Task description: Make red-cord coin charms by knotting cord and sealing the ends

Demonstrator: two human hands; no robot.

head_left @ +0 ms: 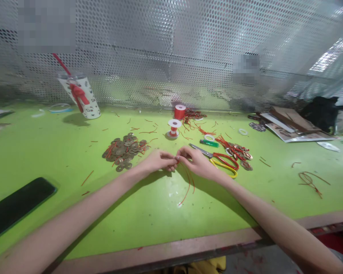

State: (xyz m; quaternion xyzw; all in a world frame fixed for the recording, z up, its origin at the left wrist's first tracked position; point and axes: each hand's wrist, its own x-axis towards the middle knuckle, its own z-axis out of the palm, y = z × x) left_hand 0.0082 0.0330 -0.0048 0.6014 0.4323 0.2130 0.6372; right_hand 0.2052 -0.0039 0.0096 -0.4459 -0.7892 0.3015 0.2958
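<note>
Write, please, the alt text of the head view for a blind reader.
Left hand and right hand pinch thin red cord together over a green table. A pile of metal discs lies to the left, scissors to the right, two red spools behind.

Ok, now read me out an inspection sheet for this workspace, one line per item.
Surface: green tabletop, dotted with red cord scraps.
Things: red cord at the fingertips; left coin pile, right coin bundle, front spool, rear spool, scissors.
Clutter: phone, patterned cup with straw, green lighter, papers.
Hands: left hand and right hand meet, pinching the red cord; finer detail too small to tell.
Cables: nothing seen.
Surroundings: perforated screen behind; black item at far right.
</note>
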